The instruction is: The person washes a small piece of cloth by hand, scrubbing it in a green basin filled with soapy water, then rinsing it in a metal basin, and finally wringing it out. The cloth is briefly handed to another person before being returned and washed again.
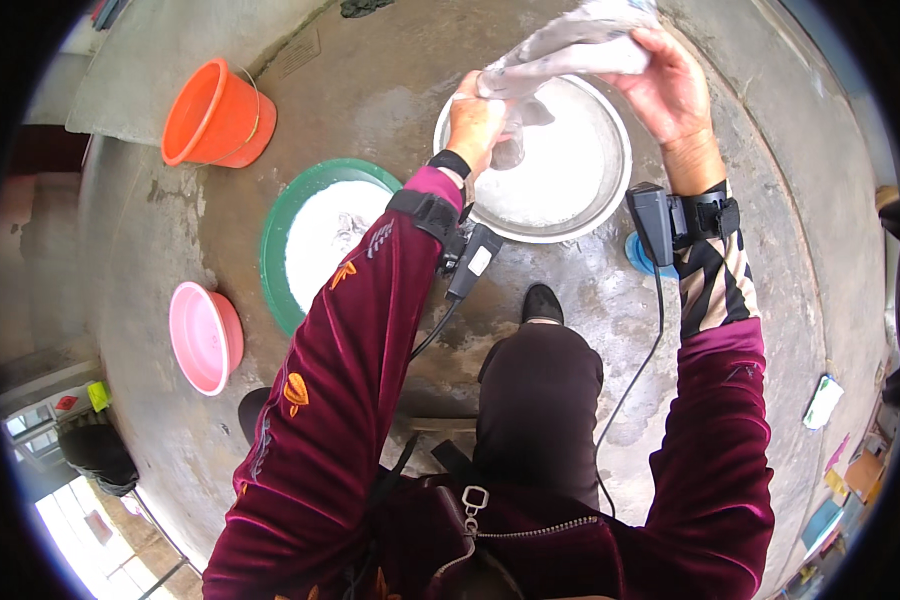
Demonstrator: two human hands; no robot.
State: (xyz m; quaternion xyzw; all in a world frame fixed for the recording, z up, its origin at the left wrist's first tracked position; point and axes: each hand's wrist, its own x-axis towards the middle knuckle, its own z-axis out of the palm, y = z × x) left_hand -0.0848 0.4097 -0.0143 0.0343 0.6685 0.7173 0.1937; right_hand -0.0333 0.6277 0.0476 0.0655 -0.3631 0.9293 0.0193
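A wet, pale grey cloth (570, 60) is stretched between my two hands above a metal basin (621, 161). My left hand (476, 120) grips the near end of the cloth, and a darker fold hangs from it towards the basin. At the far end, my right hand (671, 94) has its fingers on the cloth, palm partly turned to view. White suds fill the metal basin. To its left, a green basin (271, 259) also holds white suds with some greyish fabric showing in them; my left sleeve covers part of it.
An orange bucket (262, 124) with a wire handle stands at the upper left. Below it is a pink basin (232, 330). A blue round object (636, 255) sits partly behind my right wrist device (649, 225). The concrete floor (375, 112) is wet in patches.
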